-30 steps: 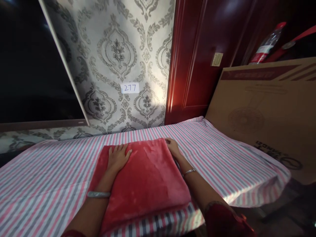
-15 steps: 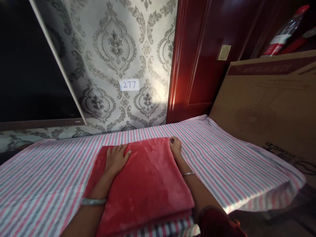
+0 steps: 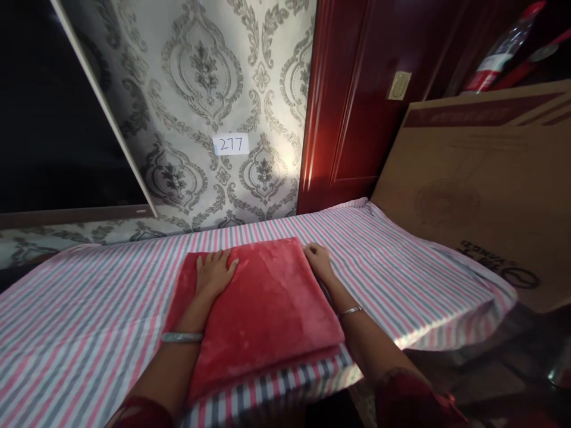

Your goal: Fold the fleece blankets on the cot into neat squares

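On the striped sheet (image 3: 401, 279), the left hand (image 3: 214, 274) is lying open on the soft folded blanket (image 3: 267, 303); the right hand (image 3: 317, 260) is resting loosely open at its far corner, likely the easiest hold.

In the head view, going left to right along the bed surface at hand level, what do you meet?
Striped sheet → left hand flat on the folded red blanket → right hand at the blanket's right edge → cardboard box.
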Tool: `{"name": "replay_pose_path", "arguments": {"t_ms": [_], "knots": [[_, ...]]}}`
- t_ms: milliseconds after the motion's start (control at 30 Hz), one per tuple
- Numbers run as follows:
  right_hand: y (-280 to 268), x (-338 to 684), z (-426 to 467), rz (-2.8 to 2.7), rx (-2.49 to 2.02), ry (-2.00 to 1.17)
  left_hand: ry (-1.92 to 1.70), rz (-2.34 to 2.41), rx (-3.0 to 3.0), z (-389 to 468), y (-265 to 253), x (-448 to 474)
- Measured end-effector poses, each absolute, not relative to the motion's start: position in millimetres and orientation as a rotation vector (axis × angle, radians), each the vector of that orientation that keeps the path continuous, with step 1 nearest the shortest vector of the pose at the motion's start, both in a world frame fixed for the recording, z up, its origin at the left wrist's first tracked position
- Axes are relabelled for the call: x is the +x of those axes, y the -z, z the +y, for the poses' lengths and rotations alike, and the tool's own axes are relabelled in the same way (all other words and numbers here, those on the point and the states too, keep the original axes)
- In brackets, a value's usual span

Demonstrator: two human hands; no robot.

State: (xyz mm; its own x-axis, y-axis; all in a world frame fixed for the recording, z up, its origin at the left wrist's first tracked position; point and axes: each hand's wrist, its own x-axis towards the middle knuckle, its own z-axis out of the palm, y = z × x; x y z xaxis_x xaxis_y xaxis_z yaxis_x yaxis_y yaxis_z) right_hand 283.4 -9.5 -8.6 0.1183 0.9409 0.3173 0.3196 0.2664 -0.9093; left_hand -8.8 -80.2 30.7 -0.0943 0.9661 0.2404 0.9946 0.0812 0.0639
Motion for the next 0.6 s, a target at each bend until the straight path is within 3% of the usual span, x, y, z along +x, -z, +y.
{"name": "replay_pose_path", "arguments": {"t_ms": [167, 367, 600], "knots": [[8.1, 300.2, -54.3, -1.492, -1.258, -0.907, 0.332, -2.203, -2.027, -80.1, -33.1, -7.3], [4.3, 306.2, -71.1, -1.351, -1.209, -1.380, 0.332, -2.205, -2.028, -78.3, -30.9, -8.2], [3.9, 295.2, -62.9, -1.273, -1.195, -1.302, 0.358, -2.188, -2.038, -78.4, -30.6, -9.0]]}}
